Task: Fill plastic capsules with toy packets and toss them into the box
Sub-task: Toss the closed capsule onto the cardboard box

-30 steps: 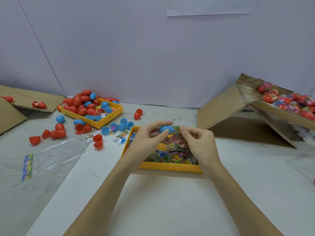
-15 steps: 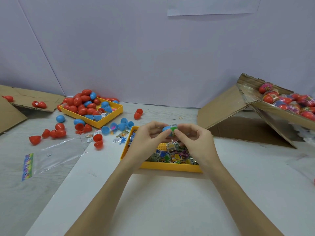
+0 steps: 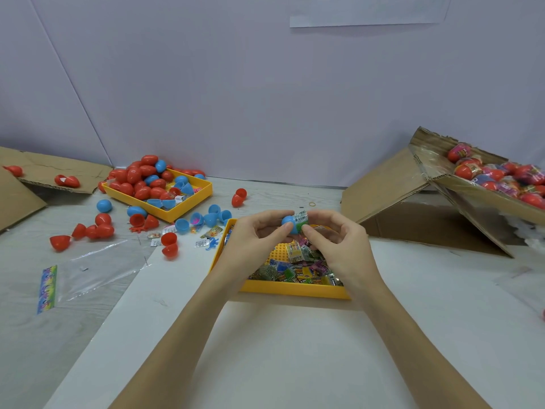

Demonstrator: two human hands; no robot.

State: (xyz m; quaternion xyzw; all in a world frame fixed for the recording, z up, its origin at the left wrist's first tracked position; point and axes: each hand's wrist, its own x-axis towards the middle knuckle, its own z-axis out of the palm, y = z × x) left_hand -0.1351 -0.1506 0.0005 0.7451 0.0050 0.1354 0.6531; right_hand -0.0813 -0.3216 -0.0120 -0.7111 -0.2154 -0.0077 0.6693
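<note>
Over the near yellow tray [image 3: 295, 290] of toy packets [image 3: 298, 268], my left hand [image 3: 253, 240] pinches a blue capsule half [image 3: 289, 223]. A green toy packet [image 3: 301, 222] sticks out of that half, and my right hand [image 3: 339, 243] pinches it with thumb and fingers. The cardboard box [image 3: 477, 196] at the right stands tilted, with several filled red capsules [image 3: 501, 177] in it.
A second yellow tray [image 3: 188, 202] at the back left is piled with red and blue capsule halves. More halves [image 3: 94, 228] and small packets lie scattered around it. A clear plastic bag [image 3: 97, 270] lies at the left, flat cardboard [image 3: 53, 172] beyond it.
The blue capsule half was held bare a second ago. A green packet now sits in its mouth, brought there by my right hand. Both hands rose slightly.
</note>
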